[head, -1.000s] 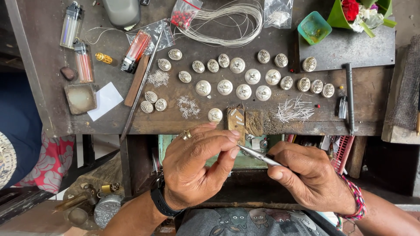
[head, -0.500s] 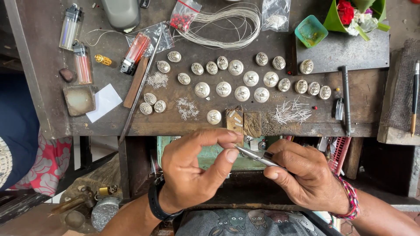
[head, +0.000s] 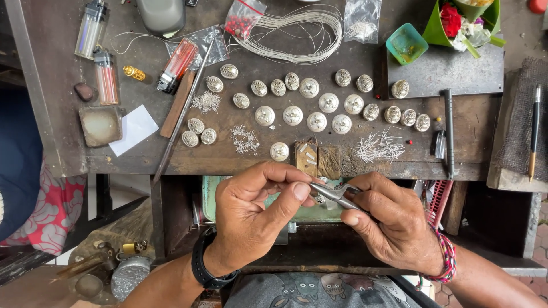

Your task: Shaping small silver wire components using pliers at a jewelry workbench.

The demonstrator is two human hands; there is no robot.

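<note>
While the right hand (head: 394, 225) grips slim tweezers (head: 334, 195), their tip has come in to meet the left hand (head: 257, 219), whose thumb and forefinger now pinch shut on a small silver piece (head: 319, 198), mostly hidden, below the bench (head: 274, 162) edge and its rows of buttons (head: 317, 121).

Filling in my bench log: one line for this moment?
left hand: pinching small piece | right hand: holding tweezers at left fingertips | bench: rows of silver domed pieces
</note>
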